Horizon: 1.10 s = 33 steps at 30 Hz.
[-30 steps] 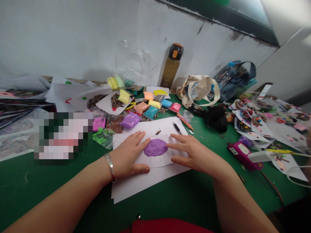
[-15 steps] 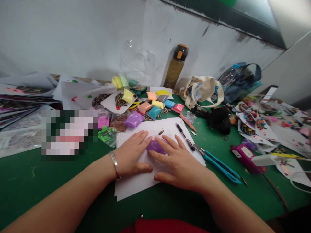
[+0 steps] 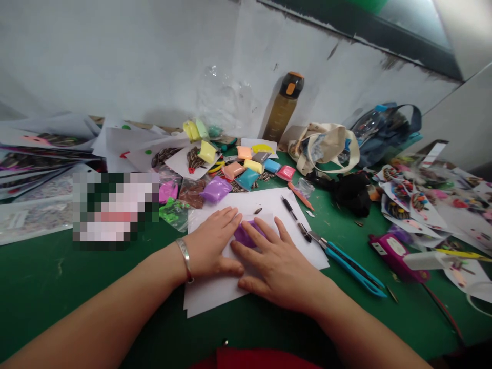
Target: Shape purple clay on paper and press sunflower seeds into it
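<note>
My left hand point(image 3: 213, 243) lies flat with fingers stretched out on white paper point(image 3: 207, 297), at the left side of a flat purple piece point(image 3: 246, 234). My right hand point(image 3: 269, 259) spreads its fingers over the right part of that piece, which seems to be soft clay under a clear film. The fingers cover much of it. A single sunflower seed point(image 3: 258, 210) lies on the paper just beyond my fingertips. A black pen point(image 3: 295, 218) rests along the paper's right side, beside a blue cutter point(image 3: 353, 266).
Several bright clay packets point(image 3: 248, 179) lie behind the paper, with a purple packet point(image 3: 216, 190) closest. A bottle point(image 3: 284, 107) leans near the wall. A cloth bag point(image 3: 323, 148), a black cloth point(image 3: 351, 197) and a magenta device point(image 3: 397, 256) are on the right. Stacked papers point(image 3: 49, 154) fill the left.
My right hand has shifted slightly left and down over the purple piece, closer to my left hand. The whole view has moved a little, so things appear farther right.
</note>
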{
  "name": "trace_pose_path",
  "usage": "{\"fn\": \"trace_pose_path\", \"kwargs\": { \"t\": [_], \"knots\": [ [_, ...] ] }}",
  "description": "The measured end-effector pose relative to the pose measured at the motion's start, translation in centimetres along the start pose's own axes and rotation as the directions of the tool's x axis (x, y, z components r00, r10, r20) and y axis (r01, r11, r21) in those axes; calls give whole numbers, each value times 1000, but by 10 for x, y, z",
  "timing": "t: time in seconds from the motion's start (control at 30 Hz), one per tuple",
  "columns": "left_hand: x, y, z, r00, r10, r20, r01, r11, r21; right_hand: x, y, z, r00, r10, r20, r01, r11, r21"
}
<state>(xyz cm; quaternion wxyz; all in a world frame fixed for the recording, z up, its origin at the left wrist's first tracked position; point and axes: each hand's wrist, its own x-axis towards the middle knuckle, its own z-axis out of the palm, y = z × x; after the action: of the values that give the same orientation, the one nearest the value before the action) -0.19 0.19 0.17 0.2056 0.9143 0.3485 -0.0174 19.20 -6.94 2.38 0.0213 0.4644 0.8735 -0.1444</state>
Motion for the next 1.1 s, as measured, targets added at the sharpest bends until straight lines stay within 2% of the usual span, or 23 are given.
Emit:
{"fn": "trace_pose_path", "kwargs": {
  "t": [0.67,0.87,1.1],
  "knots": [
    [1,-6,5,999,34,-33,-37,996,-83,8,3,8,998,38,-52,-39,999,-31],
    [1,-6,3,999,28,-20,-29,998,-53,8,4,5,997,22,-73,-26,998,-62],
    [1,-6,4,999,27,-30,-30,996,-82,2,7,2,992,74,-106,-79,996,-46]
  ]
}}
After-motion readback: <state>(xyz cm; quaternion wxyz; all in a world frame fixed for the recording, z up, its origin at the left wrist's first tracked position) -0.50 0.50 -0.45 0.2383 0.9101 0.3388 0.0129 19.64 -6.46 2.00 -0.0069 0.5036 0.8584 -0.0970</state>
